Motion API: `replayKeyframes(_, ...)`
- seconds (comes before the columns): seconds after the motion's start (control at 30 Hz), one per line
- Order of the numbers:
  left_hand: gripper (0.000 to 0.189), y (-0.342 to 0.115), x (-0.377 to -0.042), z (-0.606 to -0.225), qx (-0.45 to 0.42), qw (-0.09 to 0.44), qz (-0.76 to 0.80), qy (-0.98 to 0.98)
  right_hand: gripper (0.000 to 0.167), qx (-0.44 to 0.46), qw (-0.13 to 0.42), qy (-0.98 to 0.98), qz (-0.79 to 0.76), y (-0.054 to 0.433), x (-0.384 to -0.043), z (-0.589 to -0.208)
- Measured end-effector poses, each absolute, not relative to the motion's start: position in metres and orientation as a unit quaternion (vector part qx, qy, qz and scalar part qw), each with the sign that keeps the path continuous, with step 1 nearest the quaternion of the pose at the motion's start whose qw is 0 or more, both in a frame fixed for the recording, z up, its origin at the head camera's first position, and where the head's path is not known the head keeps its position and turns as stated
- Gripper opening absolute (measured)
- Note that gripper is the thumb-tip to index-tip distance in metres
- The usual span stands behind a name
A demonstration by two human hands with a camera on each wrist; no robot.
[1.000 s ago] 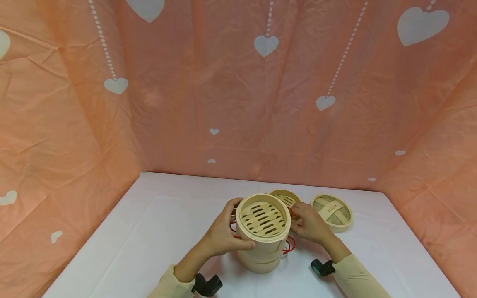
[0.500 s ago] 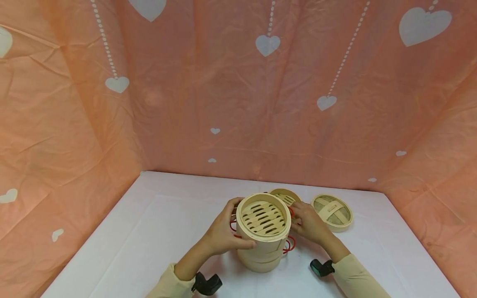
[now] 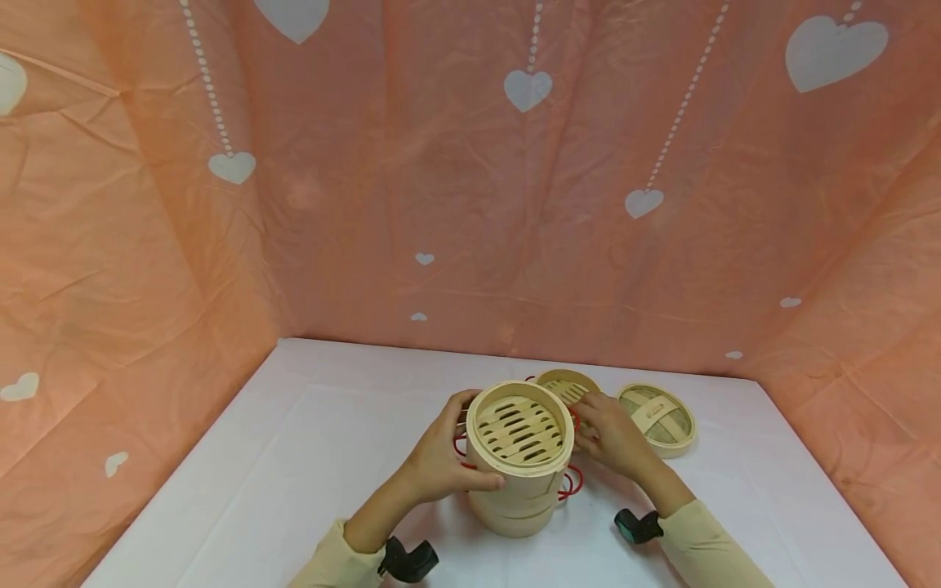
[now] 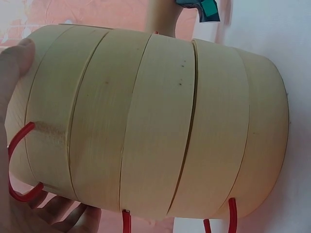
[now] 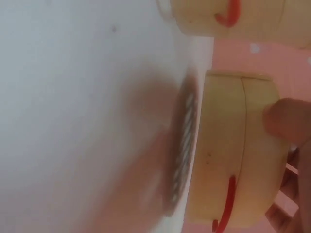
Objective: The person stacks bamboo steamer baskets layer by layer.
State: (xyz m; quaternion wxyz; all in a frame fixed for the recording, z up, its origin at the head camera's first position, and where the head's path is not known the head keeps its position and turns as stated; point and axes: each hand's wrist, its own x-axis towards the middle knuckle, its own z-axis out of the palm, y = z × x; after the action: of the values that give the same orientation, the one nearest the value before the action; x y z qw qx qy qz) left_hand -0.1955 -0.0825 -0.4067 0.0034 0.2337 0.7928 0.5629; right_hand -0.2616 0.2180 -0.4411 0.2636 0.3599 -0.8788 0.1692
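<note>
A tall stack of bamboo steamer baskets (image 3: 515,496) stands upright on the white table, its slatted top facing up. Curled round the stack's upper part is my left hand (image 3: 434,461), thumb on the near side. The left wrist view shows the stacked walls (image 4: 158,121) and red cord loops (image 4: 22,194). Just behind the stack, my right hand (image 3: 613,434) grips another steamer basket (image 3: 568,382) by its side, partly hidden in the head view. In the right wrist view this basket (image 5: 221,145) is tilted, its slatted underside facing the table.
A round woven bamboo lid (image 3: 656,418) lies on the table (image 3: 331,425) to the right of my right hand. An orange curtain (image 3: 470,204) with pale hearts rises behind the table. Each wrist wears a black camera.
My right hand and the basket it holds have shifted slightly to the right, away from the stack. My left hand and the stack stay where they were.
</note>
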Motion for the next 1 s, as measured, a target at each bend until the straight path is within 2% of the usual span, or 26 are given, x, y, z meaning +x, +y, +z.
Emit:
replayKeyframes(0.43, 0.102, -0.082, -0.193, -0.405, 0.26, -0.022, 0.56, 0.786, 0.032, 0.366, 0.326, -0.857, 0.159, 0.22, -0.265, -0.418)
replayKeyframes(1.0, 0.104, -0.079, -0.191, -0.404, 0.25, -0.032, 0.561, 0.788, 0.028, 0.35, 0.324, -0.861, 0.176, 0.223, -0.266, -0.386)
